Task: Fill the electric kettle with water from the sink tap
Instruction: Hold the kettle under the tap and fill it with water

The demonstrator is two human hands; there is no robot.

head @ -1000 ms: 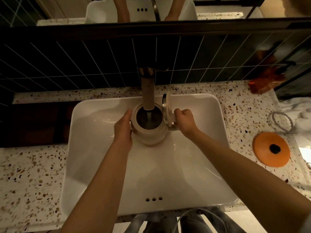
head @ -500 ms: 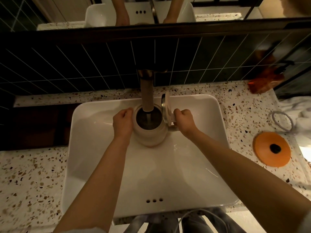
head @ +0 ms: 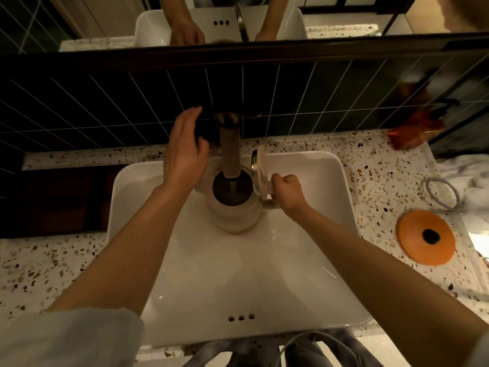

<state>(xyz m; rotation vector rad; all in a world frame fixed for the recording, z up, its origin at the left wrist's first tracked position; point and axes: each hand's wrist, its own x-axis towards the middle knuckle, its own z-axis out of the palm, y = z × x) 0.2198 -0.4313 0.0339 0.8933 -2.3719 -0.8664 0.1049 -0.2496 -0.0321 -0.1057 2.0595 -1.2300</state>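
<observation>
While right hand [head: 287, 193] grips kettle [head: 232, 207] handle under tap [head: 230, 152] | left hand [head: 184, 152] fingers spread, beside spout | orange disc [head: 426, 237] on counter

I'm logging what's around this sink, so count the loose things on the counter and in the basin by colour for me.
White: 1, the kettle in the sink
Orange: 1, the round disc on the counter
Amber: 1, the bottle at the back right
Pale: 2, the cord loop and the cloth
Total: 5
</observation>
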